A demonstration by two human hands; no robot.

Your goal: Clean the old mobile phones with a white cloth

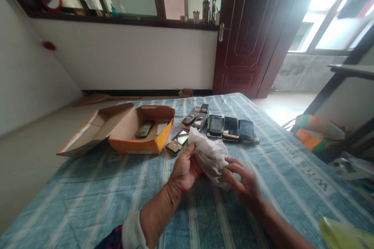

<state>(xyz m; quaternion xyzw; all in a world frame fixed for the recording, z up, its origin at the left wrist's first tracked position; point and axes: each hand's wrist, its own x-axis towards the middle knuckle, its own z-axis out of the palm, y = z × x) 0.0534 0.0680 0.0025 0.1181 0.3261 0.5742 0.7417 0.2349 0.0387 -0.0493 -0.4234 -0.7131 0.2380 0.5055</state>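
Note:
A crumpled white cloth is held up between my two hands over the bed-like surface. My left hand grips its left side, thumb on top and fingers underneath. On the right edge, my right hand pinches the cloth with thumb and fingers. Whether anything lies inside the cloth is hidden. Just beyond my left hand lies a keypad phone, partly covered by the cloth. Behind it are several small phones in a cluster. Further right lie touchscreen phones, a black one, a gold-edged one and a dark one.
An orange cardboard box stands at left with its lid flap open and a phone inside. Blue striped fabric covers the surface. A yellow-green packet is at the lower right. A brown door stands behind.

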